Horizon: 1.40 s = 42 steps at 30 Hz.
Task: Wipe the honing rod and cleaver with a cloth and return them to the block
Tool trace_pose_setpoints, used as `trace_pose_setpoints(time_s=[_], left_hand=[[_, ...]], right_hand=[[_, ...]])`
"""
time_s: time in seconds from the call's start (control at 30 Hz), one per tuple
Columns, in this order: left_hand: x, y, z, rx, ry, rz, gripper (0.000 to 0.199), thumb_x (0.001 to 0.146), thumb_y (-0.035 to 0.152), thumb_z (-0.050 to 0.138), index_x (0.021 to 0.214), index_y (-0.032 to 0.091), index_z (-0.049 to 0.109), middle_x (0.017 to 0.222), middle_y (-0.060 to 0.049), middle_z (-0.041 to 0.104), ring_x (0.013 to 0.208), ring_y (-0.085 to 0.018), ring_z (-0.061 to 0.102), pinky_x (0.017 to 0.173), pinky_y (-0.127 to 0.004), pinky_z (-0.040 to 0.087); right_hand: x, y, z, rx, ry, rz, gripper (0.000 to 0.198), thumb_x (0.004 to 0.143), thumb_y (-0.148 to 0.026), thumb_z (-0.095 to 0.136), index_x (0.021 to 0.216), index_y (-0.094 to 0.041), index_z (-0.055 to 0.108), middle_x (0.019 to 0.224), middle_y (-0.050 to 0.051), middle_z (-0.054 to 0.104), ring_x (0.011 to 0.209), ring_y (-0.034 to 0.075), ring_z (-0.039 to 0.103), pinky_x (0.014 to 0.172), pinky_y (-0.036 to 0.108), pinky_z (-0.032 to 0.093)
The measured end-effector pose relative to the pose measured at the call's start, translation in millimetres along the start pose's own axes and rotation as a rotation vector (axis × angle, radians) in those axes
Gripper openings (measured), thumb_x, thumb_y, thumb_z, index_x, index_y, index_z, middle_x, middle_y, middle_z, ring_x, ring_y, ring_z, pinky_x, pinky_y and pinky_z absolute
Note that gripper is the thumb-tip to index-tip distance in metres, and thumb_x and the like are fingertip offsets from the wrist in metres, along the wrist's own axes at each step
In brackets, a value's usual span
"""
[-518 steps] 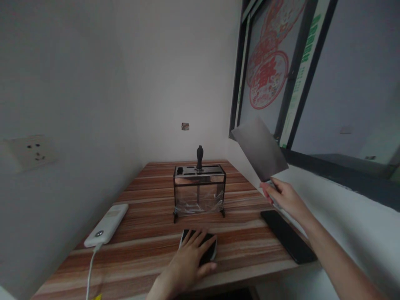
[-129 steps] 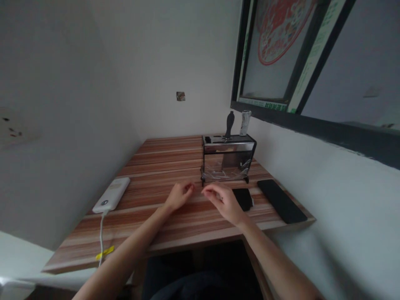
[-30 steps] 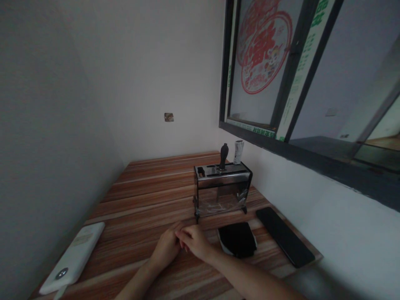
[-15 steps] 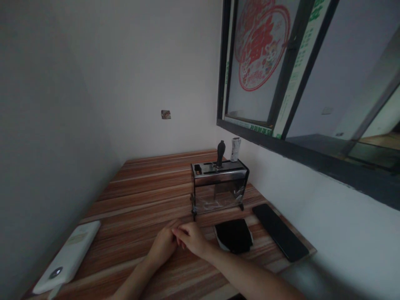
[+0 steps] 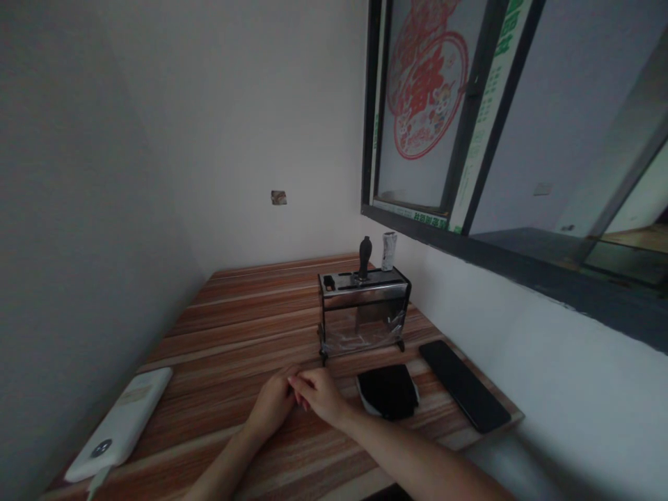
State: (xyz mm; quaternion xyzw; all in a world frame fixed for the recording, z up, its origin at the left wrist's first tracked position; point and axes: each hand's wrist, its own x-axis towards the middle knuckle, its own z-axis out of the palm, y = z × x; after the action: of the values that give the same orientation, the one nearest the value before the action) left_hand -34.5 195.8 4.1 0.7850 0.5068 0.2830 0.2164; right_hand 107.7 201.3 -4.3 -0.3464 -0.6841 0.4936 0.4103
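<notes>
My left hand (image 5: 272, 402) and my right hand (image 5: 319, 396) rest together on the wood-grain table (image 5: 245, 327), fingers folded against each other. Both are closed, and no object shows in them. Just beyond them stands a knife holder (image 5: 368, 289) with a metal top, black frame and clear sides. A black handle (image 5: 365, 257) sticks up from its top, beside a pale, wrapped-looking handle (image 5: 389, 252). Right of my right hand lies a folded black cloth-like item (image 5: 387, 391) with a pale edge; its kind is unclear.
A black phone-like slab (image 5: 463, 385) lies near the table's right edge. At left lies a white power bank (image 5: 122, 421) with a cable plugged in. Walls border the table, and a dark-framed window (image 5: 443, 226) is at right. A dark object (image 5: 389, 492) shows partly at the bottom edge.
My view has shifted slightly, so the scene sits a little differently. My hands stay together in the same place on the table.
</notes>
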Motion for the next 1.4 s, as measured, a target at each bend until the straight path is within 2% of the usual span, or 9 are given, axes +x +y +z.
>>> trace_pose_setpoints(time_s=[0.13,0.3,0.37,0.53,0.63,0.7,1.03,1.17,1.4], left_hand=[[-1,0,2,0.056,-0.009,-0.044,0.026,0.082,0.012,0.039,0.083,0.019,0.064,0.082,-0.006,0.071,0.078,-0.019,0.066,0.072,-0.026,0.046],[7,3,6,0.155,-0.082,-0.105,0.029,0.082,0.007,0.041,0.062,0.019,0.06,0.072,-0.005,0.07,0.073,-0.018,0.066,0.072,-0.025,0.045],[12,6,6,0.194,-0.118,-0.134,0.031,0.085,0.008,0.042,0.062,0.018,0.061,0.073,-0.004,0.071,0.073,-0.016,0.065,0.073,-0.025,0.046],[24,13,8,0.279,-0.14,-0.252,0.018,0.094,0.025,0.052,0.091,0.013,0.065,0.091,-0.004,0.068,0.082,-0.015,0.065,0.079,-0.033,0.052],[27,12,13,0.329,-0.11,-0.338,0.029,0.092,0.034,0.058,0.112,0.014,0.06,0.109,-0.007,0.064,0.093,-0.019,0.064,0.081,-0.04,0.054],[25,10,16,0.351,-0.09,-0.367,0.03,0.092,0.033,0.057,0.116,0.015,0.058,0.114,-0.008,0.062,0.097,-0.02,0.063,0.083,-0.041,0.054],[23,5,13,0.329,-0.082,-0.267,0.02,0.094,0.03,0.054,0.094,0.012,0.064,0.095,-0.005,0.067,0.09,-0.017,0.065,0.084,-0.038,0.052],[25,4,14,0.318,-0.094,-0.249,0.027,0.097,0.023,0.047,0.079,0.012,0.064,0.083,-0.003,0.068,0.082,-0.015,0.066,0.081,-0.034,0.051],[26,0,16,0.312,-0.113,-0.243,0.024,0.094,0.032,0.055,0.086,0.012,0.064,0.086,-0.003,0.068,0.084,-0.016,0.066,0.082,-0.037,0.053]], right_hand=[[0,0,0,-0.023,0.026,-0.023,0.065,0.082,-0.076,0.04,0.05,-0.019,0.049,0.042,-0.004,0.043,0.04,0.009,0.041,0.047,0.022,0.033],[2,7,1,-0.043,0.086,-0.051,0.066,0.082,-0.075,0.039,0.05,-0.019,0.05,0.043,-0.003,0.045,0.042,0.01,0.044,0.049,0.023,0.034],[4,10,1,-0.051,0.118,-0.056,0.066,0.083,-0.075,0.038,0.051,-0.019,0.05,0.042,-0.003,0.045,0.042,0.011,0.044,0.049,0.023,0.033],[16,13,1,-0.087,0.236,-0.077,0.063,0.084,-0.073,0.037,0.051,-0.02,0.046,0.044,-0.003,0.043,0.045,0.012,0.043,0.049,0.024,0.031],[22,12,4,-0.096,0.27,-0.086,0.062,0.085,-0.072,0.037,0.051,-0.02,0.045,0.045,-0.003,0.042,0.047,0.012,0.043,0.05,0.024,0.03],[22,12,6,-0.097,0.278,-0.085,0.062,0.085,-0.072,0.036,0.051,-0.021,0.045,0.045,-0.003,0.042,0.046,0.012,0.042,0.049,0.024,0.03],[18,16,2,-0.127,0.216,-0.098,0.066,0.083,-0.076,0.033,0.047,-0.021,0.045,0.038,-0.004,0.038,0.038,0.011,0.039,0.047,0.024,0.032],[18,17,-1,-0.133,0.204,-0.095,0.066,0.084,-0.074,0.034,0.049,-0.021,0.047,0.039,-0.004,0.04,0.039,0.011,0.04,0.048,0.024,0.033],[18,17,-1,-0.154,0.2,-0.097,0.063,0.087,-0.07,0.037,0.049,-0.02,0.048,0.04,-0.003,0.041,0.04,0.011,0.042,0.05,0.024,0.034]])
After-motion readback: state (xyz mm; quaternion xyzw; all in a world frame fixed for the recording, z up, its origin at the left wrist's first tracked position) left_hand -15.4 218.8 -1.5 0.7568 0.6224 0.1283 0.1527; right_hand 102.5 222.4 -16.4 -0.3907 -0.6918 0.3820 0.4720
